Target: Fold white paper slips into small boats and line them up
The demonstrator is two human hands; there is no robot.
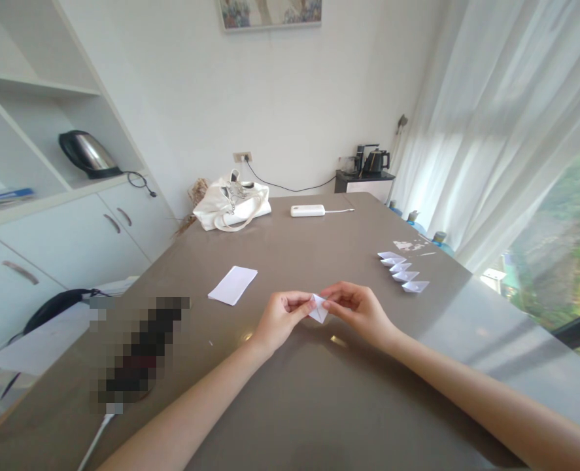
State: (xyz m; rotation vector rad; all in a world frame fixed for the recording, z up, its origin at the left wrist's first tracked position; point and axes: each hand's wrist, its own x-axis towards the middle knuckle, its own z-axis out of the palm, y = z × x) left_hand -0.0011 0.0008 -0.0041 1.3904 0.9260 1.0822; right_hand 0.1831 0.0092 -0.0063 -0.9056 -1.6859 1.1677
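Observation:
Between my hands, just above the table, is a small folded white paper (318, 310) with a crease line on its face and a point at the bottom. My left hand (282, 318) pinches its left corner between thumb and fingers. On the opposite corner, my right hand (361, 312) grips it the same way, fingers curled. To the right, several folded paper boats (407, 276) stand in a slanting row. A stack of white paper sheets (233, 285) lies left of my hands.
The brown table (290, 405) carries a white handbag (233, 203) and a white power bank (307, 210) at its far end. A dark blurred object (142, 353) with a white cable lies at the left. Paper scraps (410, 244) lie near the right edge.

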